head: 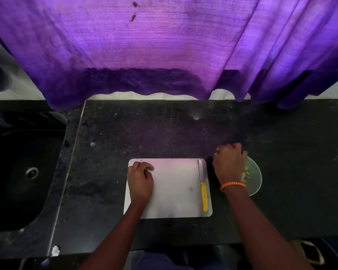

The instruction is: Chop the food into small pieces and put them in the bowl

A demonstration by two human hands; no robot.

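A white cutting board lies on the dark counter. A knife with a yellow handle rests along the board's right edge, blade pointing away, with no hand on it. My left hand rests on the board's far left corner, fingers curled around a small pale piece of food. My right hand hovers over the left part of a pale green bowl, knuckles up and fingers curled down. Pale chopped pieces lie in the bowl beside the wrist. What the right fingers hold is hidden.
A black sink is set into the counter at the left. A purple curtain hangs over the counter's back edge. Bare dark counter stretches behind the board and to the right of the bowl.
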